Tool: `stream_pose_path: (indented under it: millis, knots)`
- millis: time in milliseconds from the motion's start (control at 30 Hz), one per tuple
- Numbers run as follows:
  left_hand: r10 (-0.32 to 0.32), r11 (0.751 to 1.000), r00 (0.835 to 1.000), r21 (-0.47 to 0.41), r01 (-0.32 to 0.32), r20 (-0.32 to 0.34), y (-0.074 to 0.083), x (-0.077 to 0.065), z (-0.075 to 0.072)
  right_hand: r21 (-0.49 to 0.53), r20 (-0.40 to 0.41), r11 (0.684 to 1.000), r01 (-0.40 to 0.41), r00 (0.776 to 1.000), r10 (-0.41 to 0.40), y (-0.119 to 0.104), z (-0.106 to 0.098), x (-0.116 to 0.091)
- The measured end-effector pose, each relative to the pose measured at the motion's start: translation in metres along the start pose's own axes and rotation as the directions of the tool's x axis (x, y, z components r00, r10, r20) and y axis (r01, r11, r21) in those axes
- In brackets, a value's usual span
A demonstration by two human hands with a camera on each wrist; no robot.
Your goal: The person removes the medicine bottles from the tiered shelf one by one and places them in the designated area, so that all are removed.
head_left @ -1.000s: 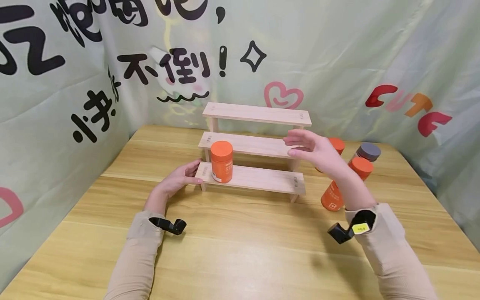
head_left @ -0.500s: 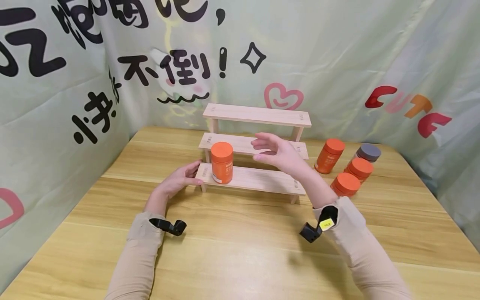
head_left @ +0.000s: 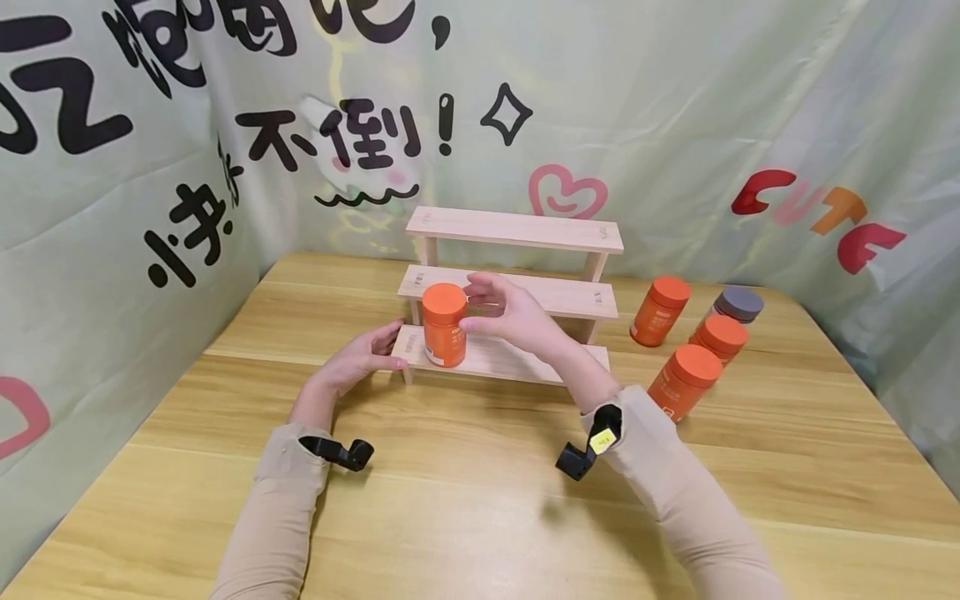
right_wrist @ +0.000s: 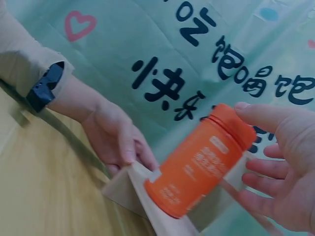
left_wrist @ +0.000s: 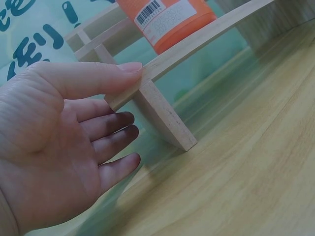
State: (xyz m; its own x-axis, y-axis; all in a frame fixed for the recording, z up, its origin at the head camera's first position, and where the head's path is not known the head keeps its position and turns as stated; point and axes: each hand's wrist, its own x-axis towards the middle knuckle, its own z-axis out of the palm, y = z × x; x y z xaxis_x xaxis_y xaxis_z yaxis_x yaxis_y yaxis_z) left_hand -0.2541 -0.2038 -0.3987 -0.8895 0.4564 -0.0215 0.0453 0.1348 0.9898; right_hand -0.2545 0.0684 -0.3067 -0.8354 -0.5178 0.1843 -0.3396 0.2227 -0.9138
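An orange plastic bottle (head_left: 446, 327) with a screw cap stands upright near the left end of the lowest tier of a three-tier wooden display shelf (head_left: 517, 354). My left hand (head_left: 360, 354) holds that tier's left end, thumb (left_wrist: 130, 67) on top of the board and index finger at its corner. The other fingers are spread beside the shelf's leg. From the right, my right hand (head_left: 517, 315) reaches the bottle with fingers and thumb apart. In the right wrist view its thumb (right_wrist: 242, 105) overlaps the cap, while the other fingers stay off the bottle's side.
Right of the shelf, several more bottles stand on the wooden table (head_left: 465, 500): an orange one (head_left: 660, 312) at the back, two orange ones in front, and one with a grey-blue cap (head_left: 738, 304). A printed cloth (head_left: 645, 108) hangs behind.
My right hand has moved left from above the bottles on the right, across the shelf, to the orange bottle on the lowest tier. My left hand has stayed at the shelf's end.
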Motion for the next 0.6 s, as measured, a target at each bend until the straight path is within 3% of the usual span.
stream_pose_path:
  millis: [600]
  knots:
    - [0.001, 1.000, 1.000, 0.016, -0.001, -0.006, 0.001, -0.002, 0.000, 0.000, -0.101, 0.999, 0.041, 0.994, -0.041, 0.001, 0.031, 0.010]
